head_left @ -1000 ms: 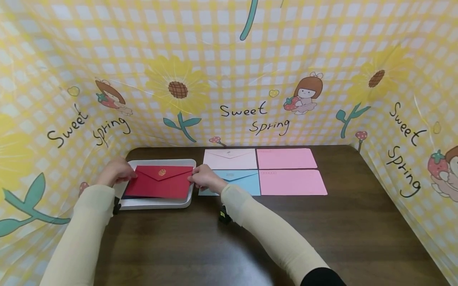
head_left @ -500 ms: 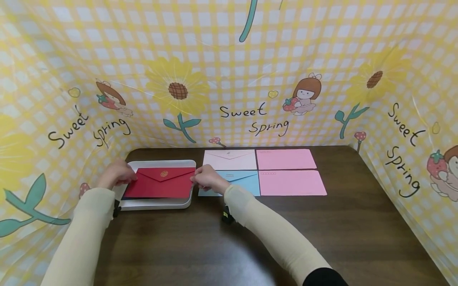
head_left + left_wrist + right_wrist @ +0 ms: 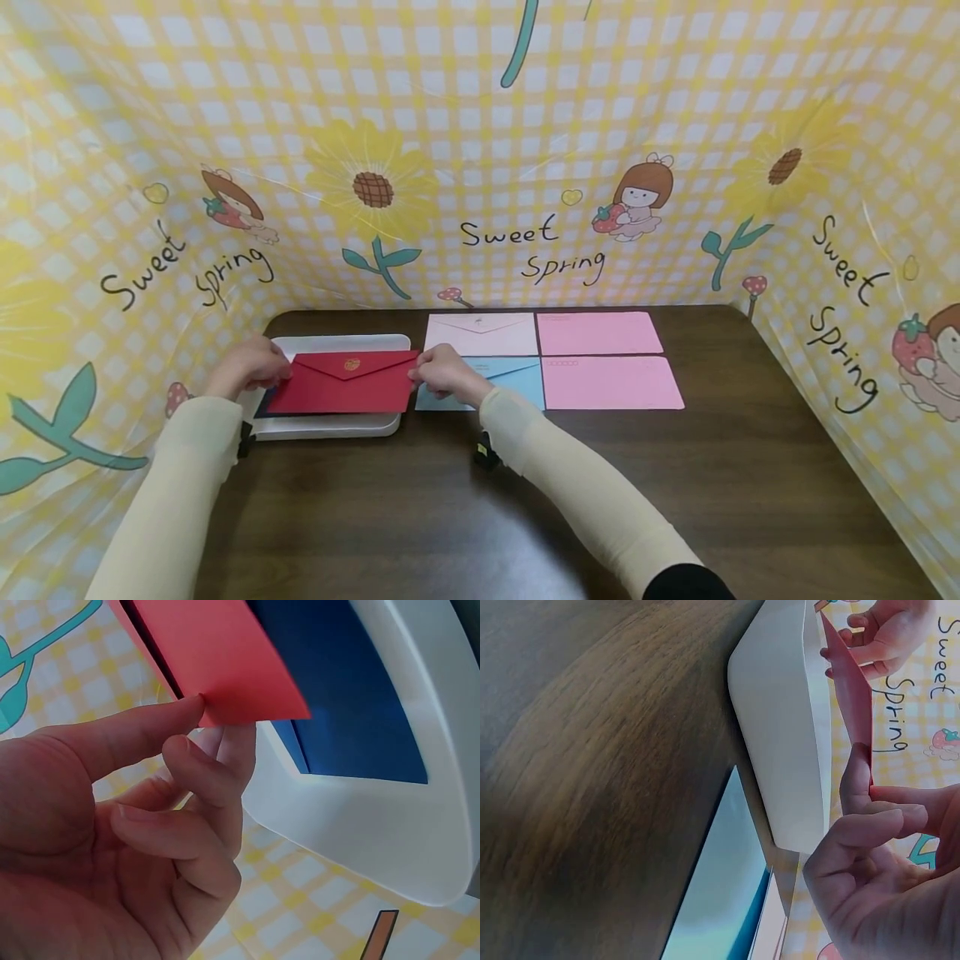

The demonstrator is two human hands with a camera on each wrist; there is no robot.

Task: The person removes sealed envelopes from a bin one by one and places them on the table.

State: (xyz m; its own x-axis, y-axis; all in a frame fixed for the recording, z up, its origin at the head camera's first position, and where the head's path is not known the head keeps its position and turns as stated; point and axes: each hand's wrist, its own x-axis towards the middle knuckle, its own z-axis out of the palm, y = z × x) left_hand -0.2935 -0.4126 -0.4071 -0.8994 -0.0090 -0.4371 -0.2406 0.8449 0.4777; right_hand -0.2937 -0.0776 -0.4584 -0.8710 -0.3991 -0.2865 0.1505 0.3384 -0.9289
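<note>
A red envelope (image 3: 348, 392) with a gold emblem on its flap is held above a white tray (image 3: 330, 429). My left hand (image 3: 251, 367) pinches its left end between thumb and fingers, as the left wrist view shows up close. At the other end my right hand (image 3: 450, 372) pinches the envelope's right edge. Beneath it, a dark blue envelope (image 3: 352, 697) lies in the tray. The red envelope's right end reaches past the tray's right rim, toward a light blue envelope (image 3: 525, 385) that my right hand partly covers.
A pale pink envelope (image 3: 482, 335) lies behind the light blue one. To their right, two pink envelopes (image 3: 600, 333) lie front and back on the dark wooden table (image 3: 420, 517). A yellow checked cloth (image 3: 480, 150) rises at the back and both sides.
Both hands have shifted slightly to the right with the red envelope, so its right end now overhangs the tray. More of the dark blue envelope shows at the left.
</note>
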